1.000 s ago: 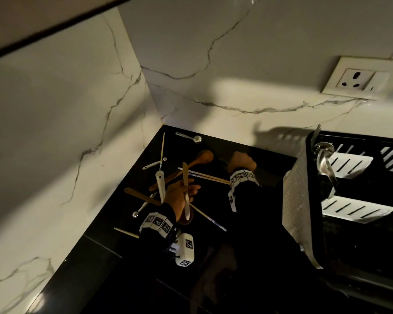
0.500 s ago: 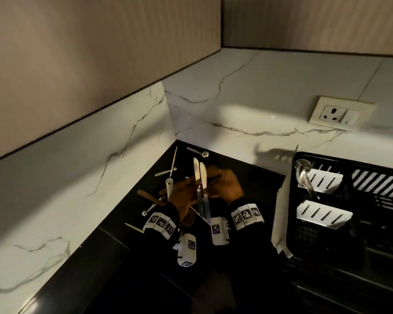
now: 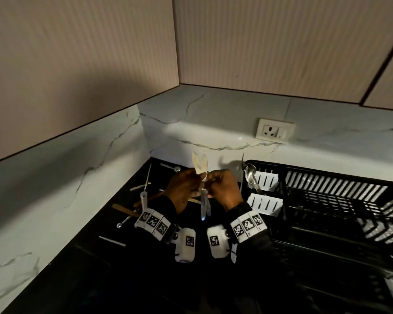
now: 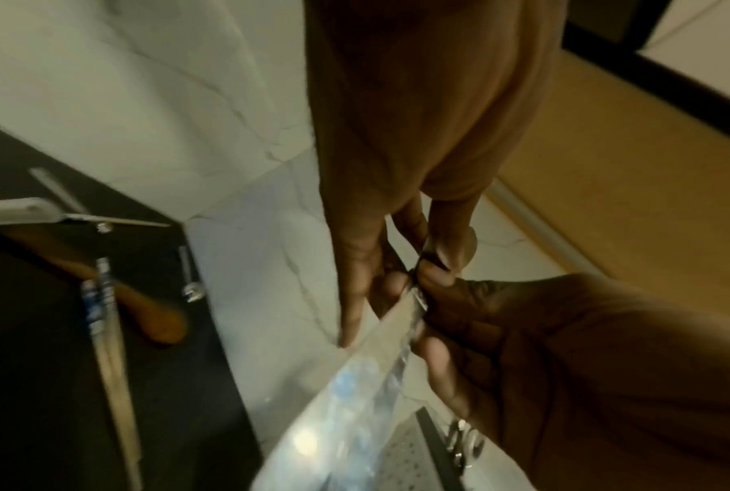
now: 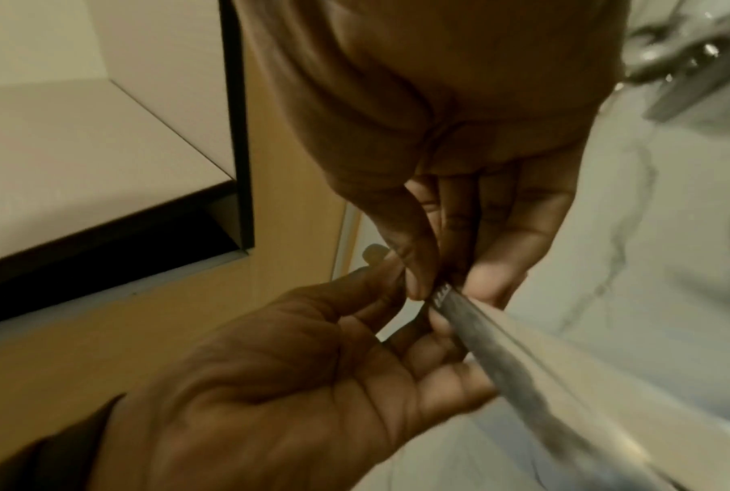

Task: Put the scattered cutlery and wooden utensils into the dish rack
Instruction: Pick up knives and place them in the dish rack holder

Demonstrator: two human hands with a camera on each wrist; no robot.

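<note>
Two metal table knives (image 3: 200,164) stand upright side by side above the black counter, rounded ends up and shiny ends (image 3: 204,208) hanging below. My left hand (image 3: 196,187) and right hand (image 3: 211,188) meet around their middle, and both pinch them. In the left wrist view my left hand (image 4: 400,272) pinches a bright knife (image 4: 354,382). In the right wrist view my right hand (image 5: 451,279) pinches the knives (image 5: 522,365). The black dish rack (image 3: 327,184) lies to the right. A spoon (image 3: 251,175) stands in its white slotted holder (image 3: 264,203).
Loose pieces lie on the counter (image 3: 95,252) in the corner left of my hands: a white-handled tool (image 3: 143,200), a wooden spatula (image 3: 125,210), small metal spoons (image 3: 171,167), thin sticks (image 3: 148,175). Marble walls close the corner, and a wall socket (image 3: 273,131) sits above the rack.
My right hand came over from the wooden spoon and joined the left on the knives. Both hands have lifted them off the counter and turned them upright. The head view has tilted up.
</note>
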